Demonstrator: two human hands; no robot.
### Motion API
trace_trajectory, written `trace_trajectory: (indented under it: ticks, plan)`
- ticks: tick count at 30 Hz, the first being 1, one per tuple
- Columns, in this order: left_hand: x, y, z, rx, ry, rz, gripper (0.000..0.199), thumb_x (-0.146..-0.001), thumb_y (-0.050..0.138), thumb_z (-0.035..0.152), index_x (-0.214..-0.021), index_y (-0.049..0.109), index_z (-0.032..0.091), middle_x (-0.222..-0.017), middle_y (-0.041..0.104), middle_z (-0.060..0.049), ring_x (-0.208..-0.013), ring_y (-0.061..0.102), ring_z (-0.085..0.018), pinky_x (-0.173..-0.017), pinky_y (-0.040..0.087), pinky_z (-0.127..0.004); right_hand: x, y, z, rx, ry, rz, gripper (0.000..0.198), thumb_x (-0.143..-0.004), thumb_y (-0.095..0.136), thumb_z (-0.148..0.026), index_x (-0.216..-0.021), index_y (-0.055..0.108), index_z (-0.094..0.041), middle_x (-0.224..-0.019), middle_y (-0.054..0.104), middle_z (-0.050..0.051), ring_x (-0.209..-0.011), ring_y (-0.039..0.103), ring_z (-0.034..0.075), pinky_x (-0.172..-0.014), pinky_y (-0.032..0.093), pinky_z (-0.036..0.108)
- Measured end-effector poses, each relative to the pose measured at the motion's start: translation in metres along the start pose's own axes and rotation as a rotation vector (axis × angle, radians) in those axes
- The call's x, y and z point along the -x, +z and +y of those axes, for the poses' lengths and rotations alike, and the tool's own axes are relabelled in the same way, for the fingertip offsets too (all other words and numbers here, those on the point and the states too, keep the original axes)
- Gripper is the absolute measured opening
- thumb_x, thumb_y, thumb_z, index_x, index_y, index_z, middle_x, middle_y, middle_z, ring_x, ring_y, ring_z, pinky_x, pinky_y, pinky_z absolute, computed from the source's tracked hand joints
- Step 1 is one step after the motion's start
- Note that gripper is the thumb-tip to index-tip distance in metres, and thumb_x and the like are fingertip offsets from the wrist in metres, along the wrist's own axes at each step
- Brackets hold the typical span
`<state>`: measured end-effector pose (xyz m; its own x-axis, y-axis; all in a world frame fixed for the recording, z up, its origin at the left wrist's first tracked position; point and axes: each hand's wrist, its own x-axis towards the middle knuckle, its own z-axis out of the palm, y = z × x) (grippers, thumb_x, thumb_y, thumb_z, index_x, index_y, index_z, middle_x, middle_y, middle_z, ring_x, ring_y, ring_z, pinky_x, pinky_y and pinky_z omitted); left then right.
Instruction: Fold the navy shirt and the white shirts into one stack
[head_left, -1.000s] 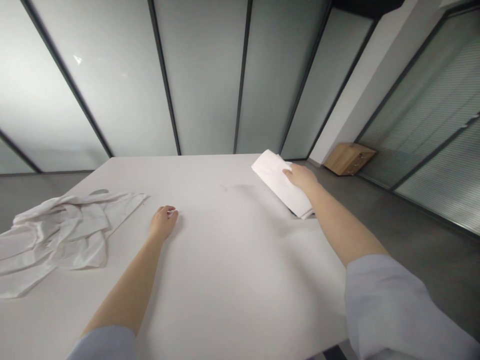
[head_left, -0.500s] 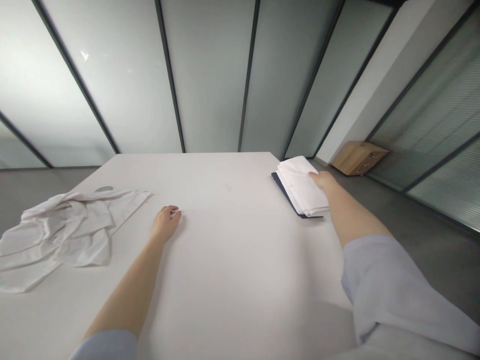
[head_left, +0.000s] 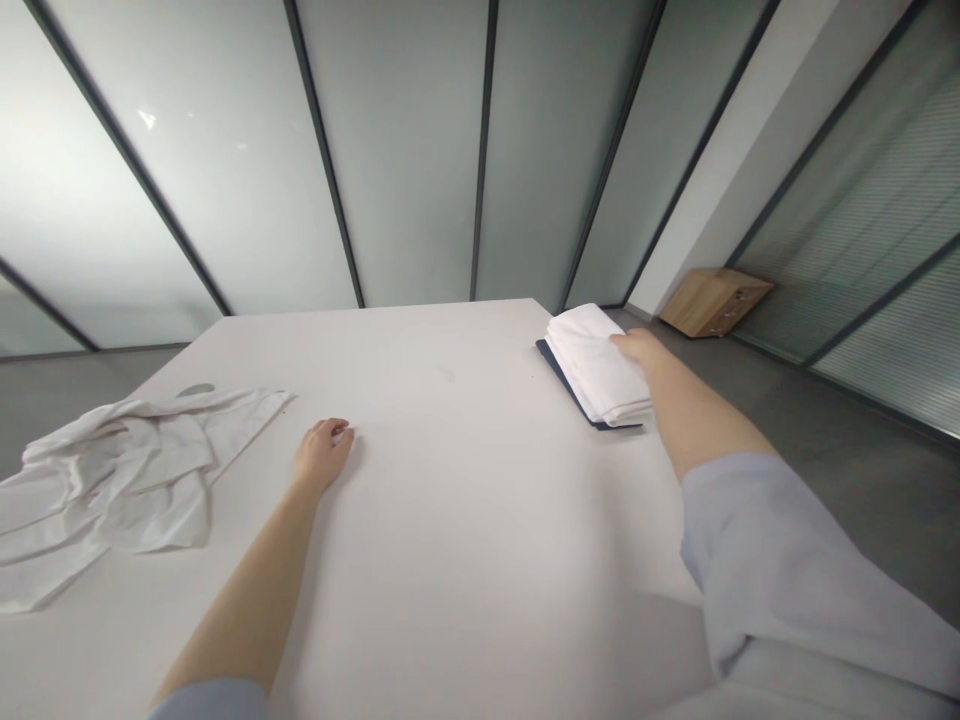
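Observation:
On the white table (head_left: 465,520), my left hand (head_left: 325,452) rests with loosely curled fingers. A gap shows between thumb and forefinger, and I see nothing held in it. To its left lies a crumpled white cloth garment (head_left: 150,470), apart from the hand. At the table's right side, my right hand (head_left: 641,348) grips the right edge of a folded white cloth (head_left: 596,365), one digit on top and the other fingers hidden. Beneath that cloth a dark navy flat item (head_left: 562,375) shows along the left and front edges; its kind is unclear.
A grey round piece (head_left: 196,389) shows behind the crumpled garment. Frosted glass panels (head_left: 412,150) stand beyond the table's far edge. A wooden cabinet (head_left: 701,300) stands on the floor at the right, past the table.
The view has shifted and tilted slightly. Both hands keep nearly the same places and poses, and the cloths show no clear movement on the table.

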<state>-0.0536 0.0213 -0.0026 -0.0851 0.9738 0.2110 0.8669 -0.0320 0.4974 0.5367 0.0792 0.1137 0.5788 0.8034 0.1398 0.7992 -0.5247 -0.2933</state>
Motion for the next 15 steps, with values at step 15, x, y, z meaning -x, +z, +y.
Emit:
trace_trajectory:
  ticks: [15]
  plan:
    - [-0.002,0.003,0.001,0.007,0.003,0.001,0.032,-0.083,0.048,0.034,-0.103,0.068,0.019,-0.109,0.070,-0.012,-0.104,0.065,-0.025,-0.093,0.049,-0.036,0.049,-0.007,-0.015,0.142,-0.178,0.125,0.036,-0.089,0.047,-0.029,-0.117,0.065,-0.017,-0.119,0.064,0.016,-0.109,0.058,0.028,-0.088,0.044,0.036]
